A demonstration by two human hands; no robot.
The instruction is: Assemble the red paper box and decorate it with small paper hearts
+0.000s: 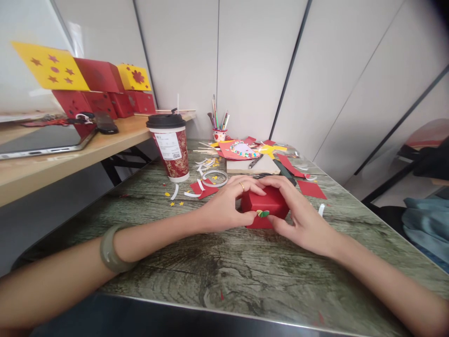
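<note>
A small red paper box (267, 202) rests on the dark wood-grain table (210, 276), between my two hands. My left hand (231, 203) grips its left side, thumb at the front and fingers over the top; a ring is on one finger. From the right, my right hand (298, 213) wraps the box the same way, thumb low on the front face. Between the two thumb tips sits a small green and yellowish piece (263, 213) against the box's front edge; whether it is stuck there I cannot tell.
A lidded paper cup (170, 147) stands left, near a roll of tape (215, 178), white strips and yellow stars. Behind the box lie red paper scraps (311, 189), a pale board (242, 166) and a cutter; a brush pot (220, 135) stands farther back. Decorated boxes (100, 75) occupy the left shelf.
</note>
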